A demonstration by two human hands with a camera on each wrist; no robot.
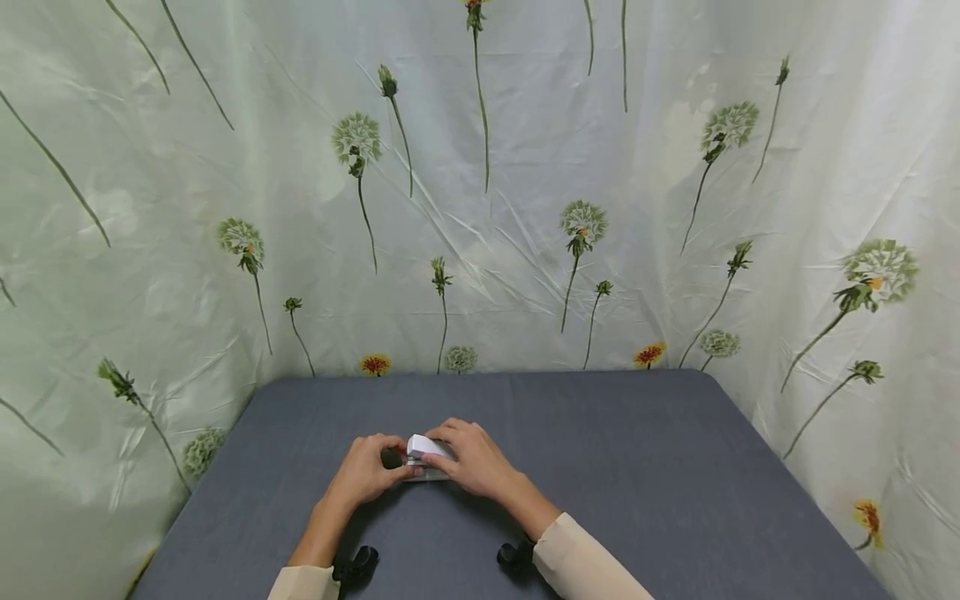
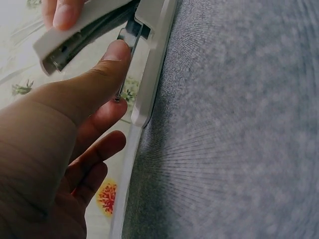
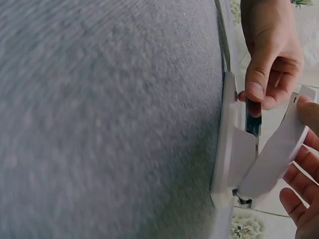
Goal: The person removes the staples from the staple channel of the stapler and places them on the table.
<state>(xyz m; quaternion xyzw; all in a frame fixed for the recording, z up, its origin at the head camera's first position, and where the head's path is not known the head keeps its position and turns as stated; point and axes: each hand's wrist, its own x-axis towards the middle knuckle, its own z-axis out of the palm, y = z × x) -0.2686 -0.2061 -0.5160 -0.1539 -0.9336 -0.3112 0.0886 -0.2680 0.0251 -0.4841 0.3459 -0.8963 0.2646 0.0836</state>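
A white stapler (image 1: 429,447) rests on the grey table in front of me, swung open. Its white top arm (image 3: 271,162) is lifted at an angle away from the base (image 3: 233,149). Between the two runs a thin metal staple rail (image 3: 253,122). My left hand (image 1: 365,472) pinches this rail between thumb and index finger, while its other fingers curl loosely. With thumb on one side and fingers on the other, my right hand (image 1: 474,457) holds the raised top arm. In the left wrist view, a right fingertip (image 2: 65,16) lies on the top arm (image 2: 94,15).
The grey cloth-covered table (image 1: 637,483) spreads out around both hands. A pale curtain (image 1: 517,250) printed with dandelions hangs behind and at the sides. Black wrist devices (image 1: 358,567) sit at both sleeve cuffs.
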